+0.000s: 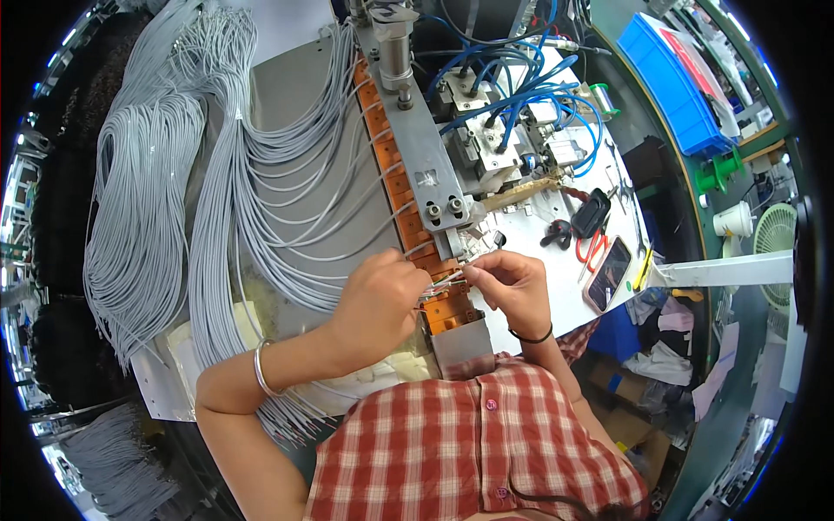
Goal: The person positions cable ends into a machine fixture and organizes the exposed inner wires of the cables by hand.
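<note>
Our left hand (380,300) and right hand (514,288) pinch thin wires (448,279), seemingly steadying their ends over the orange fixture strip (446,314) beneath our grip.

It's a head-worn fisheye, super wide, looking down past the checked shirt (417,425); left hand (380,306) and right hand (514,288) pretty close, mid-frame, white bench (565,297) stretching out beyond them.

Two hands (380,295) (514,288), one phone (607,274)
One blue bin (665,82), one fan (776,239), two green spools (719,172) (600,95), one bangle (260,369), one black wristband (532,338), two shirt buttons (492,405) (501,493); gray cables (213,234) too many to count.
</note>
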Tool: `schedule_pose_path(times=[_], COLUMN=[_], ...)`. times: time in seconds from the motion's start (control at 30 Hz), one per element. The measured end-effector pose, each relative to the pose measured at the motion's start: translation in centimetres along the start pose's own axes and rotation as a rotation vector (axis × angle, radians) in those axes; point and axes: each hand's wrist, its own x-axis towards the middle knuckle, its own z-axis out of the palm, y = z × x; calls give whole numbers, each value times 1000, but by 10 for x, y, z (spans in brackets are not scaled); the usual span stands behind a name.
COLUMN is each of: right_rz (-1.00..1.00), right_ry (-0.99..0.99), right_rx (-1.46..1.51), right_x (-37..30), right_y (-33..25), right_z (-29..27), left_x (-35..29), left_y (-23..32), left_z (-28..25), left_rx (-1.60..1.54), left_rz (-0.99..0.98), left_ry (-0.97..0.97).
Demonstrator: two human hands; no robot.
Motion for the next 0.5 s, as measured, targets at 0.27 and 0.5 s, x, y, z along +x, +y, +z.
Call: schedule_pose_path(times=[0.27,0.5], right_rz=[249,98], right_ry=[-373,-133], right_rx=[472,287], right_x=[3,1], right_y=[3,6], right_z=[-13,-10], left_x=[3,2], left_y=[1,2], left_z=[-2,4], left_rx=[-40,-21], left_rz=[23,34], left_ry=[69,8])
